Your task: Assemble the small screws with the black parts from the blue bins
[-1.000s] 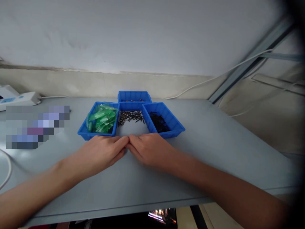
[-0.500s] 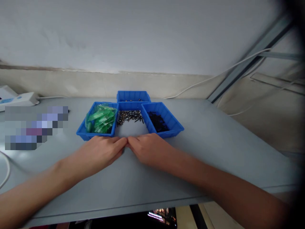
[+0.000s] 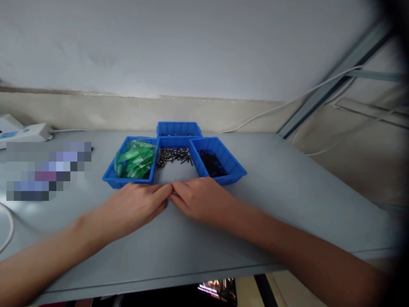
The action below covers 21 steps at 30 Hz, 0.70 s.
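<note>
My left hand (image 3: 137, 207) and my right hand (image 3: 200, 200) lie flat on the grey table (image 3: 287, 192), fingers stretched out and fingertips touching each other. Neither holds anything that I can see. Just beyond them a loose pile of small dark screws (image 3: 175, 155) lies on the table between two blue trays. The left tray (image 3: 110, 177) holds green plastic packets (image 3: 136, 158). In the right tray (image 3: 238, 170) are small black parts (image 3: 211, 164). A third blue tray (image 3: 179, 128) stands behind the screws.
A white device (image 3: 22, 133) with a cord sits at the far left by the wall. A white cable (image 3: 8, 226) loops at the table's left edge. Another white cable (image 3: 287, 104) runs along the wall at the right.
Both hands stay in place with fingertips together; the right hand's fingers have shifted slightly.
</note>
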{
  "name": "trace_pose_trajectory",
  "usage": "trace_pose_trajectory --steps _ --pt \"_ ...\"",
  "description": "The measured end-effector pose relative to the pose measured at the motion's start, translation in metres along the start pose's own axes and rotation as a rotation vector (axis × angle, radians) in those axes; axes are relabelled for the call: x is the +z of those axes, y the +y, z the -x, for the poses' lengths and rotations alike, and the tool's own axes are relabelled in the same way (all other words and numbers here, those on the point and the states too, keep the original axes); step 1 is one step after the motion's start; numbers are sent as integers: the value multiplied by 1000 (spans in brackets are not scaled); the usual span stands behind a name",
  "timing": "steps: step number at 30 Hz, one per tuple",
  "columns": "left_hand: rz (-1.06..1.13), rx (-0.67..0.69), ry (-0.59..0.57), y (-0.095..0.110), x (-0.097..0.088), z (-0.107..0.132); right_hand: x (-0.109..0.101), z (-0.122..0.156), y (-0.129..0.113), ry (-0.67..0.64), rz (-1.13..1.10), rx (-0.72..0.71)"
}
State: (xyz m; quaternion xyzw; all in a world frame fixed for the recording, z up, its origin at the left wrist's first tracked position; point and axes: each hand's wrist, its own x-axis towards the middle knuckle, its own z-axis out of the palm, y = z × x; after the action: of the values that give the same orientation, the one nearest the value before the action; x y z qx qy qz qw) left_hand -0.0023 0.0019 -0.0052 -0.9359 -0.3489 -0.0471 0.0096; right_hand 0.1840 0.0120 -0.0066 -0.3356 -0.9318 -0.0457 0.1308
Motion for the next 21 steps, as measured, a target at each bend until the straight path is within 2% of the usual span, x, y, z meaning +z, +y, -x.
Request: trace_pose_trajectory --steps 12,21 --pt "15 -28 -65 5 -5 -3 -4 0 -4 -48 -53 85" --pt "-44 -17 -59 6 -5 -3 -2 2 -3 -51 -70 76"
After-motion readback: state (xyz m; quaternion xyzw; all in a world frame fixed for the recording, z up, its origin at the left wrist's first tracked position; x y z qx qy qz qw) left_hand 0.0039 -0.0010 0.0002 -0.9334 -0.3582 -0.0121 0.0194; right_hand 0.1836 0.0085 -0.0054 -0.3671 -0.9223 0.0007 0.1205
